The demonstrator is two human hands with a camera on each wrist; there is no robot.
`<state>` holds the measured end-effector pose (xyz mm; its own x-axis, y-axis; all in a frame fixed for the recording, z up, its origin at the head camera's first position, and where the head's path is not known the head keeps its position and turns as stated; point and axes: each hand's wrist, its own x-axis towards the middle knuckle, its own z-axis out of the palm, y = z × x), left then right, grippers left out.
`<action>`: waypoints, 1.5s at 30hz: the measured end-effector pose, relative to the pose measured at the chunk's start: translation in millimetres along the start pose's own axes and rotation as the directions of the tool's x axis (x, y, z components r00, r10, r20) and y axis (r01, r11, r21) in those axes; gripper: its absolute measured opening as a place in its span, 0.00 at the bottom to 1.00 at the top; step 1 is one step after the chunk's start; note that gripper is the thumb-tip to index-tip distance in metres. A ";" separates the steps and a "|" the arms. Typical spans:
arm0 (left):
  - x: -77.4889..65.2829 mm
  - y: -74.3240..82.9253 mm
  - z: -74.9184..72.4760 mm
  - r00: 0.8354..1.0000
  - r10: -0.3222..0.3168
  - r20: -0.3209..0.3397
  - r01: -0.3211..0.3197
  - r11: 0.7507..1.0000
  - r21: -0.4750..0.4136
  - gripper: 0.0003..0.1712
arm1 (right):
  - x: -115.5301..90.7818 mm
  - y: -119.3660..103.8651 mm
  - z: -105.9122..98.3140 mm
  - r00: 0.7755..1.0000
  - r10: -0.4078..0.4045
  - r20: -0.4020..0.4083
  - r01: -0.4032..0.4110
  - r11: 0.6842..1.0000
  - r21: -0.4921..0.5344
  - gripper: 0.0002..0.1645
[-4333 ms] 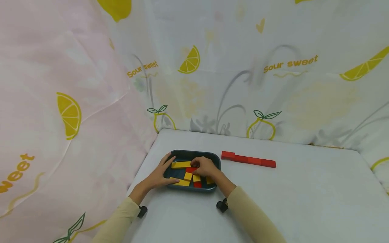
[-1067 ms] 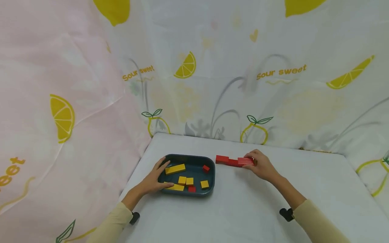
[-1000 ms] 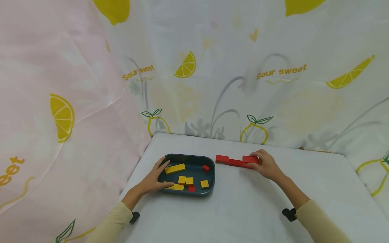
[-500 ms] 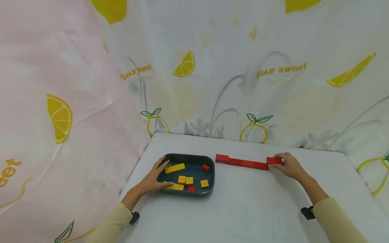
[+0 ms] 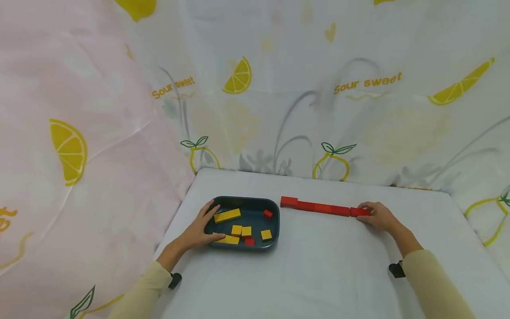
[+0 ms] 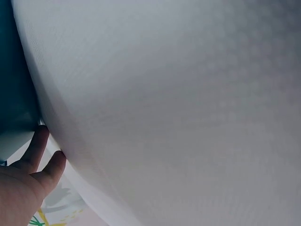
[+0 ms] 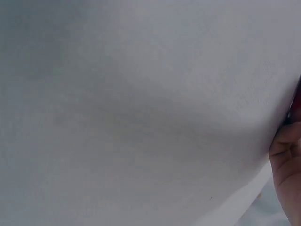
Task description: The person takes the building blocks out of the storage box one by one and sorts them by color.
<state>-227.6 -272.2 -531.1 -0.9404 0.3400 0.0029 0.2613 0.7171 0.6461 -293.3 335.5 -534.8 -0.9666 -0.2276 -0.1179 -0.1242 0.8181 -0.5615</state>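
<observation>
At the right end of a red row of blocks (image 5: 322, 207), my right hand (image 5: 384, 218) pinches a red block (image 5: 358, 212) between thumb and fingers. A thin gap shows between that block and the row. In the right wrist view, a sliver of red block (image 7: 296, 106) shows by the fingers at the right edge. My left hand (image 5: 196, 230) rests at the left side of a dark blue tray (image 5: 275, 242), fingers spread over its rim and thumb across the front corner. In the left wrist view, two of its fingers extend beside the tray's wall (image 6: 16, 80).
Inside the tray lie two long yellow blocks (image 5: 227, 215), several small yellow cubes (image 5: 266, 235) and two red cubes (image 5: 268, 214). One red block (image 5: 288, 201) stands higher at the row's left end. A lemon-print cloth (image 5: 255, 128) rises behind the white table (image 5: 311, 274).
My right hand has gone from the tray to the row with a red block, carried it rightward along the row and lowered it at the right end. The left hand stays at the tray.
</observation>
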 end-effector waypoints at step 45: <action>1.8 -2.5 0.7 1.000 0.011 -0.002 -0.011 1.000 -0.011 0.59 | -1.0 -6.9 7.4 0.998 0.058 0.007 -0.058 0.993 0.107 0.25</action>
<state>-229.8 -272.9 -533.2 -0.9380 0.3464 0.0113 0.2688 0.7065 0.6547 -289.8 326.2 -536.9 -0.9706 -0.1836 -0.1554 -0.0432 0.7687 -0.6382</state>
